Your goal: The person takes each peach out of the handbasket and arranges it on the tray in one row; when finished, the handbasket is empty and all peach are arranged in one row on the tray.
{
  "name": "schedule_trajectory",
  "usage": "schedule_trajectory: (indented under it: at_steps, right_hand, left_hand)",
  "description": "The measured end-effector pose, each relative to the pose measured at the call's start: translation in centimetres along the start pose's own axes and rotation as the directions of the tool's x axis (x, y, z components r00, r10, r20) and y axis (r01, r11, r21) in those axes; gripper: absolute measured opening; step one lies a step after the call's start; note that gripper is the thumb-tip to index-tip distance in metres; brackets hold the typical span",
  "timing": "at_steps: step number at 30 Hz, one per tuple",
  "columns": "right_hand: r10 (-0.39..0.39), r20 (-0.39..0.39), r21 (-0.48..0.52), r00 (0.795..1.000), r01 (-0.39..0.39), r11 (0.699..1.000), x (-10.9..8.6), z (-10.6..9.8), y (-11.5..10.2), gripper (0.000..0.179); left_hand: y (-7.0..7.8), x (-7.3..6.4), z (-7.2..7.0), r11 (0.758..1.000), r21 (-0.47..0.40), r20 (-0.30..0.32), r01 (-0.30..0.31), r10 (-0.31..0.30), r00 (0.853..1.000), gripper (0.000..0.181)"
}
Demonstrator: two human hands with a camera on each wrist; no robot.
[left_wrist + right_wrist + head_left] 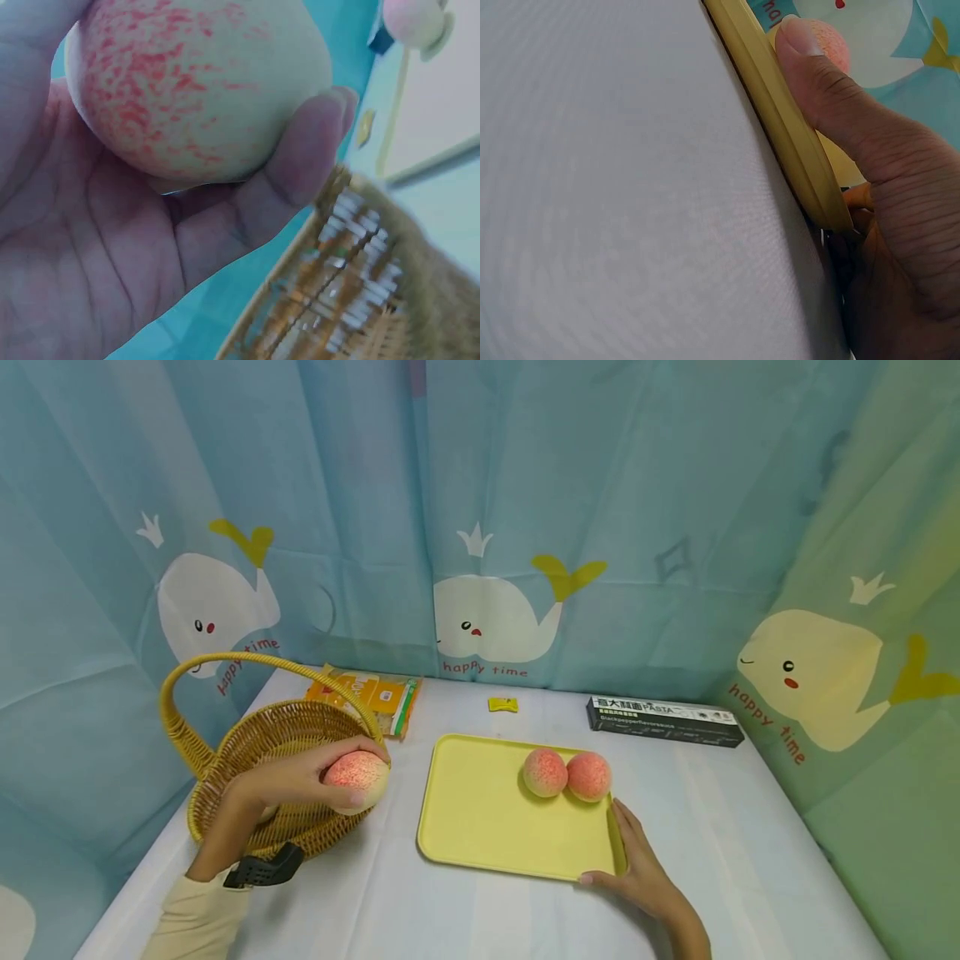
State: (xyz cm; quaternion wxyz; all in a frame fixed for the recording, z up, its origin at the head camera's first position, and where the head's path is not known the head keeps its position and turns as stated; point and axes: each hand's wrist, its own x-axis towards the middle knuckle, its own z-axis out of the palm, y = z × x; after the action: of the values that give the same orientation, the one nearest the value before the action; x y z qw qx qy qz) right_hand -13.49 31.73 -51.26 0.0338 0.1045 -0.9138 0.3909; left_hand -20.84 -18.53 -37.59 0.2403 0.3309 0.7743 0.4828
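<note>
My left hand grips a pink-and-cream peach over the right side of the wicker basket. In the left wrist view, thumb and fingers curl round the peach, with the basket's woven rim beside them. My right hand holds the yellow tray by its near right corner. The right wrist view has the thumb lying over the tray's rim and the other fingers partly hidden behind it. Two more peaches, one left of the other, sit side by side toward the tray's far right.
An arched handle rises over the basket, and a pale thing inside it is mostly hidden by my forearm. Behind stands an orange food packet. A small yellow packet and a black pasta box lie near the curtain.
</note>
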Motion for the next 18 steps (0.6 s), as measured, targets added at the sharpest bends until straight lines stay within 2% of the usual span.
schedule_trajectory:
  at_steps: [3, 7, 10, 15, 18]
  right_hand:
    - [0.008, 0.003, 0.009, 1.0, -0.008, 1.0, 0.0, -0.1, -0.1, 0.124]
    - [0.025, 0.01, 0.012, 1.0, -0.026, 1.0, 0.0, -0.1, -0.1, 0.125]
    - [0.035, 0.015, 0.006, 0.999, -0.035, 0.999, 0.0, -0.1, -0.1, 0.125]
    - [0.044, 0.017, -0.004, 0.999, -0.044, 0.999, 0.1, -0.1, 0.0, 0.124]
    - [0.043, 0.021, -0.004, 0.999, -0.043, 0.999, 0.1, 0.1, 0.0, 0.124]
  left_hand:
    - [0.5, 0.5, 0.7, 1.0, 0.023, 0.021, -0.016, 0.016, 1.0, 0.054]
    - [0.8, 1.3, 1.5, 0.993, 0.048, 0.052, -0.11, 0.107, 0.993, 0.064]
    - [1.1, 1.9, 2.0, 0.988, 0.034, 0.079, -0.151, 0.148, 0.986, 0.07]
    - [1.3, 3.4, 3.1, 0.99, 0.008, 0.07, -0.139, 0.138, 0.988, 0.073]
    - [1.3, 4.3, 3.9, 0.995, -0.02, 0.046, -0.097, 0.098, 0.994, 0.072]
